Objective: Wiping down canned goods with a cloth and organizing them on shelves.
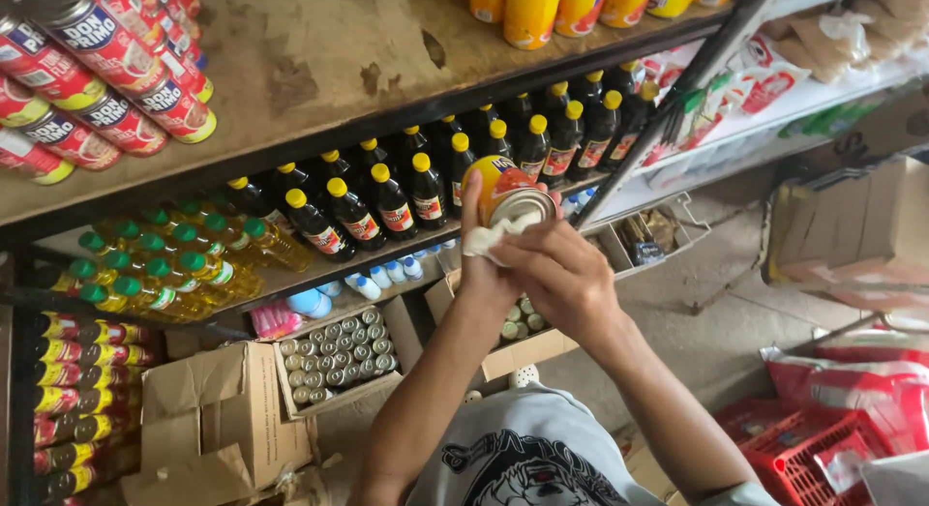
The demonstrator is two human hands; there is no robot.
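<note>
My left hand grips an orange and yellow can from below and behind, with the thumb up along its side. The can's silver end faces the camera. My right hand presses a small white cloth against the can's lower rim. Both hands are raised in front of a shelf of dark bottles with yellow caps.
A wooden top shelf holds red cans at left and yellow cans at right. Green-capped oil bottles stand lower left. Open cardboard boxes of small cans sit on the floor, with a red crate at lower right.
</note>
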